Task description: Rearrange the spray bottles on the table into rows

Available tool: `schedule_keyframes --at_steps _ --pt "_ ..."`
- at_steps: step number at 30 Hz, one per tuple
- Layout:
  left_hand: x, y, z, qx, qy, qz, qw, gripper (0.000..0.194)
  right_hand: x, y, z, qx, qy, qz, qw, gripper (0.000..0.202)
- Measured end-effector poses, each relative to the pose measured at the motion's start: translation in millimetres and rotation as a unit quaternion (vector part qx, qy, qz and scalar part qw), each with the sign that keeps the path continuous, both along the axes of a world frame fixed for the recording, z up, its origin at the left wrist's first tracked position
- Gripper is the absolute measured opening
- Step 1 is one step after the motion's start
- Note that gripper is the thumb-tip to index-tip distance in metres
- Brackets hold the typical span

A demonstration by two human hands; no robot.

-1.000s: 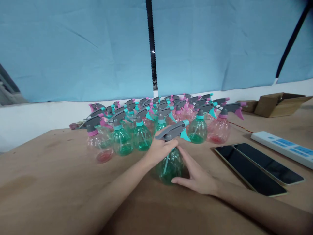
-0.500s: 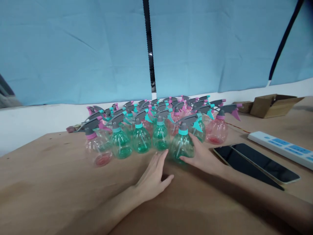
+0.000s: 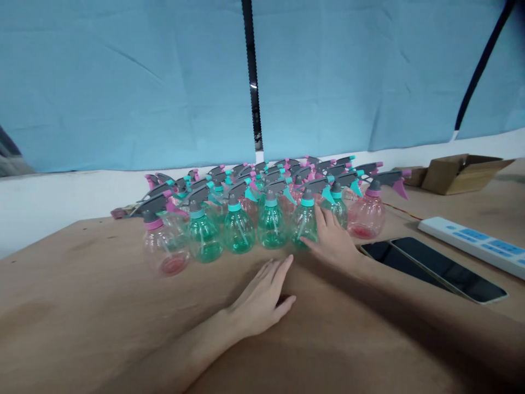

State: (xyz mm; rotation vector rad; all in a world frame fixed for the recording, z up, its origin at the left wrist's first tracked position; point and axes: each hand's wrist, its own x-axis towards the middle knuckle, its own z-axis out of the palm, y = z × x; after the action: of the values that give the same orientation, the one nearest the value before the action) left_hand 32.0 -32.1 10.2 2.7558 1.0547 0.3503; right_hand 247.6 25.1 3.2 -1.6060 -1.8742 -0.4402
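Note:
My right hand (image 3: 334,241) is at the right side of a green spray bottle (image 3: 304,227) with a turquoise collar and grey trigger head. Its thumb lies across the bottle's lower front and its fingers are along the side. This bottle stands upright at the right of a front row with other green spray bottles, among them one with a turquoise collar (image 3: 272,223) beside it. My left hand (image 3: 262,298) is open over the table in front of the row, fingers stretched out and thumb apart, holding nothing. A clear pink-collared spray bottle (image 3: 164,249) stands at the row's left end.
Several more pink and green spray bottles crowd behind the front row. A pink spray bottle (image 3: 367,216) stands at the right. Nearby lie two dark phones (image 3: 451,268) and a white power strip (image 3: 471,241). A cardboard box (image 3: 459,175) sits farther back on the wooden table (image 3: 82,295).
My right hand has pushed the green spray bottle away from me, into line with the front row. The left hand stays nearly where it was, still open.

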Motion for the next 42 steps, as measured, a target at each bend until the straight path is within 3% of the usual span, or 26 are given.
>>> schedule_keyframes --at_steps 7,13,19,22,26,29,42 --pt "0.5 0.2 -1.6 -0.029 0.012 0.033 0.999 0.064 1.9 5.0 -11.6 0.038 -0.064 0.016 0.997 0.079" --pt "1.9 1.2 -1.5 -0.032 0.038 0.059 0.997 0.066 4.3 -2.3 -13.5 0.013 -0.077 0.043 0.996 0.07" --pt "-2.3 3.2 1.0 -0.043 0.065 0.041 0.996 0.066 -9.7 -33.7 -29.3 -0.012 -0.055 0.079 0.995 0.067" --pt "-4.8 3.8 1.2 -0.046 0.075 0.037 0.995 0.068 -18.2 -52.6 -35.8 -0.061 -0.06 0.125 0.988 0.062" --pt "-5.8 4.3 -0.7 -0.045 0.077 0.057 0.994 0.072 -21.1 -65.0 -29.0 -0.172 -0.09 0.24 0.951 0.055" --pt "-5.8 4.8 -2.7 -0.046 0.086 0.062 0.993 0.072 -19.5 -65.1 -20.9 -0.197 -0.093 0.293 0.931 0.052" --pt "-7.0 7.0 -6.0 -0.025 0.071 0.052 0.996 0.072 -19.0 -63.9 -19.9 -0.165 -0.074 0.312 0.933 0.049"
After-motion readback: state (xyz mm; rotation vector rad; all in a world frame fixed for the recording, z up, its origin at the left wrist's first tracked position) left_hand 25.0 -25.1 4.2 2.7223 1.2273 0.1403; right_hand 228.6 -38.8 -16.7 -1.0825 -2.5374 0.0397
